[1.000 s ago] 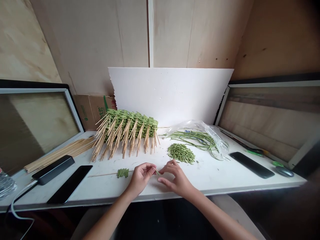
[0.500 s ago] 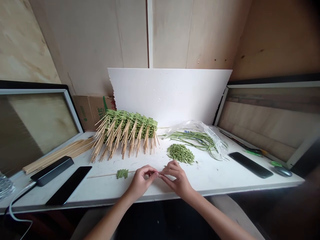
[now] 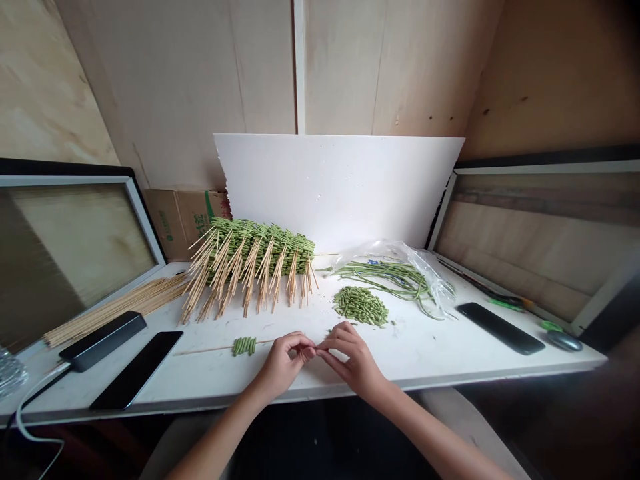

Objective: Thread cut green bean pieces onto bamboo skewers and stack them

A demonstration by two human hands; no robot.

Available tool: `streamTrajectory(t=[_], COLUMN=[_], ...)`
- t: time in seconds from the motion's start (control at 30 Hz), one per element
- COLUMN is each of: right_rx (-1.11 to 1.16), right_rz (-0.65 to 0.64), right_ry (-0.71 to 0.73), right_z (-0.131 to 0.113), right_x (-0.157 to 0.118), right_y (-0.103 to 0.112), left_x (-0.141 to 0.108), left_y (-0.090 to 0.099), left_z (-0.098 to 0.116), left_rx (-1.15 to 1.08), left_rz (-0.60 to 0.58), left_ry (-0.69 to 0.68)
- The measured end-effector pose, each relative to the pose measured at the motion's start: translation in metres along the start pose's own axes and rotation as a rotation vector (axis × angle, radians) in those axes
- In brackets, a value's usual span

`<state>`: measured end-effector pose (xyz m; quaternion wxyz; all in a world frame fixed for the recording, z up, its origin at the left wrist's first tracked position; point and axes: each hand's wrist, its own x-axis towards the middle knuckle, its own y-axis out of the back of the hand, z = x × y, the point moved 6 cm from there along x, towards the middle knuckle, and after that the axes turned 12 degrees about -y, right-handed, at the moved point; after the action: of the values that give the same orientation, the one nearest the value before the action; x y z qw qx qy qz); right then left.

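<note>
Left hand (image 3: 281,361) and right hand (image 3: 358,357) meet, fingertips pinched together, over the near side of the bench (image 3: 420,357).
The left hand appears to grip the bamboo skewer (image 3: 205,350); anything in the right hand's pinch is hidden. The skewer's long axis runs left from the left hand, the nearer one, its far-off end angled slightly toward the near edge; a row of green stalk pieces (image 3: 244,346) sits crosswise on it. Bench surface stretches rightward from the right hand to a black phone (image 3: 500,329). Just beyond the right hand lies a pile of cut pieces (image 3: 361,305); farther, a stack of loaded skewers (image 3: 267,243) stands left, long stalks (image 3: 385,275) right.
</note>
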<state>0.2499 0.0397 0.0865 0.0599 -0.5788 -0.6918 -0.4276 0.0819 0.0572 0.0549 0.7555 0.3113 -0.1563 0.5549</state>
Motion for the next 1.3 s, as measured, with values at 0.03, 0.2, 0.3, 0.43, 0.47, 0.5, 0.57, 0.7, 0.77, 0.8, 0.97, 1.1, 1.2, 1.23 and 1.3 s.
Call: streamTrajectory(t=[0.03,0.2,0.3,0.43,0.47,0.5,0.57,0.7,0.77,0.8,0.97,1.1,1.2,1.23,1.3], right_rx=[0.034,0.211,0.271,0.238,0.193,0.136,-0.003,-0.294,-0.415,-0.466,-0.574,-0.640,-0.679,-0.681,-0.672], right_rz=[-0.019,-0.061,-0.064,0.020,0.051,0.081,0.138,0.202,0.227,0.220,0.090,0.005,0.038,0.054,0.096], right_ry=[-0.032,-0.215,-0.269,-0.264,-0.267,-0.270,-0.271,-0.261,-0.330,-0.370,-0.540,-0.797,-0.872,-0.877,-0.869], right_z=[-0.001,0.004,0.012,0.023,0.027,0.032,0.045,0.075,0.093,0.101,0.126,0.146,0.151,0.151,0.149], right_x=[0.000,-0.003,-0.004,0.004,0.007,0.011,0.018,0.029,0.031,0.032,0.030,0.019,0.013,0.012,0.013], right_y=[0.000,-0.007,-0.012,0.000,0.007,0.015,0.035,0.076,0.097,0.106,0.138,0.147,0.148,0.149,0.151], left_x=[0.000,0.003,0.004,0.001,0.000,-0.001,-0.002,-0.003,-0.003,-0.003,-0.004,-0.004,-0.005,-0.005,-0.006], left_y=[0.000,0.001,0.003,0.006,0.006,0.005,0.004,0.001,0.000,-0.001,-0.003,-0.004,-0.005,-0.004,-0.003], left_z=[0.000,0.005,0.005,-0.004,-0.006,-0.009,-0.011,-0.011,-0.011,-0.011,-0.015,-0.014,-0.012,-0.012,-0.013], left_rx=[-0.016,-0.084,-0.155,-0.237,-0.243,-0.244,-0.240,-0.223,-0.214,-0.213,-0.217,-0.181,-0.165,-0.163,-0.162], left_rz=[-0.006,-0.008,0.029,0.097,0.106,0.108,0.104,0.082,0.057,0.047,0.019,0.001,0.002,0.014,0.048], left_ry=[0.001,-0.011,-0.002,0.075,0.097,0.117,0.144,0.162,0.171,0.176,0.185,0.189,0.212,0.220,0.232])
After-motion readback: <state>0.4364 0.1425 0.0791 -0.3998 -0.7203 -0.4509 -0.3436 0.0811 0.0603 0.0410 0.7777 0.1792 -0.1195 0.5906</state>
